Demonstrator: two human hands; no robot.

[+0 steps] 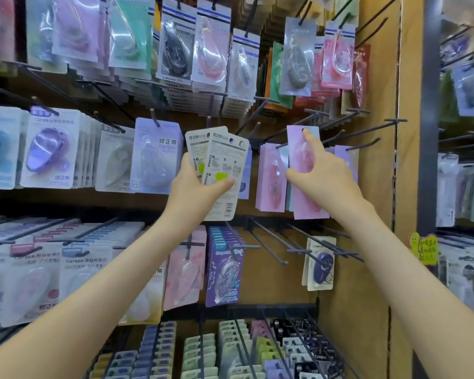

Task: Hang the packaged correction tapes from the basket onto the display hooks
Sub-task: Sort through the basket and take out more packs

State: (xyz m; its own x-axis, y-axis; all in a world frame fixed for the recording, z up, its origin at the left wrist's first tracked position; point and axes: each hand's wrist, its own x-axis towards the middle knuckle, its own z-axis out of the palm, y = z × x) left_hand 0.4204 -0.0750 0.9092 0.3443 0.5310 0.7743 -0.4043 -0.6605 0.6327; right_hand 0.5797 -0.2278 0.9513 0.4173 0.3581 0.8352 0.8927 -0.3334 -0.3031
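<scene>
A pink package (305, 207) is held up at the middle row, right of centre, pinched by the right hand (322, 173): the thumb lies on its left front edge and the index finger (309, 136) is stretched up beside the hang hole. The hole could be missed, since that fingertip partly covers it and the hook tip (282, 145) sits just to its left, crowded by pink packages already hung (270, 176). A fanned stack of packages (222, 157) is clamped under the left hand's (199, 187) thumb (the other fingers are hidden behind); a loose card could slide out. Bare hooks (364, 129) jut near the right forearm and could snag it. The basket is not in view.
</scene>
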